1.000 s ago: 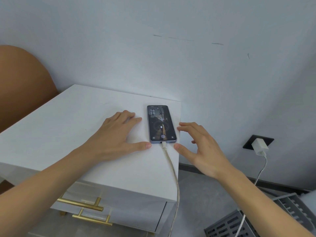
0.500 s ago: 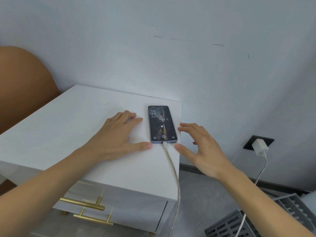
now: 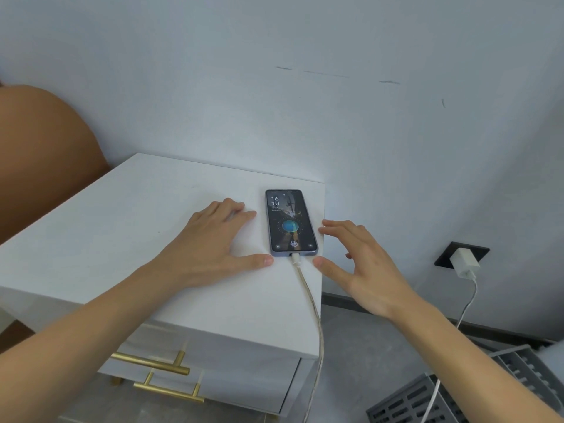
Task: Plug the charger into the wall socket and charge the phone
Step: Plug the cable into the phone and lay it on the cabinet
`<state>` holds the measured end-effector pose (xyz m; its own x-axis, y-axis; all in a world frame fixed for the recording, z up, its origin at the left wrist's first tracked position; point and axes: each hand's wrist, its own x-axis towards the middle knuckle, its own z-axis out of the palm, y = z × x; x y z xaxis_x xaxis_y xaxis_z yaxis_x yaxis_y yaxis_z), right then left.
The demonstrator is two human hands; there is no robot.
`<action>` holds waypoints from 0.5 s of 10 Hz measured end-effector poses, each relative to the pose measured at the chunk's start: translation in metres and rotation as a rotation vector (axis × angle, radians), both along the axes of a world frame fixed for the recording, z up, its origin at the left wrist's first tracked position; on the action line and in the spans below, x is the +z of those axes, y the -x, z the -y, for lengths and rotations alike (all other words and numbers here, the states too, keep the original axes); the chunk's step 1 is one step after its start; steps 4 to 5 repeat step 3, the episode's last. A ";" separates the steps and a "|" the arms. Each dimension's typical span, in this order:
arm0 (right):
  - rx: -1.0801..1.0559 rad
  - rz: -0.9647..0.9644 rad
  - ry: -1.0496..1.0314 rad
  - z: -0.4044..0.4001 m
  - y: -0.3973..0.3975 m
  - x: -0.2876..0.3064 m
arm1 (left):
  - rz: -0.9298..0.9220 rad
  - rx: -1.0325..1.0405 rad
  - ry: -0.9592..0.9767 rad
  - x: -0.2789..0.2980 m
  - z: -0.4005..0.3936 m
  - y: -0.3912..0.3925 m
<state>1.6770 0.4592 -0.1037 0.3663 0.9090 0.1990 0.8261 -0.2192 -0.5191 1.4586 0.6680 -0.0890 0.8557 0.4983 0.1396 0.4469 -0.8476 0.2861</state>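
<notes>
A phone (image 3: 290,222) lies face up near the right edge of the white nightstand (image 3: 122,239), its screen lit with a round charging animation. A pale cable (image 3: 311,300) is plugged into the phone's near end and drops over the nightstand's edge. On the wall at the right, a white charger (image 3: 464,263) sits in the black wall socket (image 3: 447,254). My left hand (image 3: 213,242) rests flat on the nightstand just left of the phone. My right hand (image 3: 363,267) hovers with spread fingers at the phone's right, fingertips at the edge.
The nightstand has drawers with gold bar handles (image 3: 152,363) at its front. A grey slotted basket (image 3: 457,395) stands on the floor at lower right. A brown rounded headboard (image 3: 42,160) is at the left. The charger's white cord (image 3: 464,312) hangs towards the basket.
Both hands hold nearly the same places. The phone's screen now shows a bright round charging animation and a fingerprint mark.
</notes>
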 end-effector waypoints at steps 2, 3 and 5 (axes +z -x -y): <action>-0.016 -0.025 0.012 0.001 0.001 0.000 | 0.004 -0.001 -0.004 -0.001 -0.001 -0.001; -0.018 -0.081 0.010 0.004 0.003 0.006 | 0.006 0.002 0.000 0.000 0.001 0.001; -0.018 -0.081 0.010 0.004 0.003 0.006 | 0.006 0.002 0.000 0.000 0.001 0.001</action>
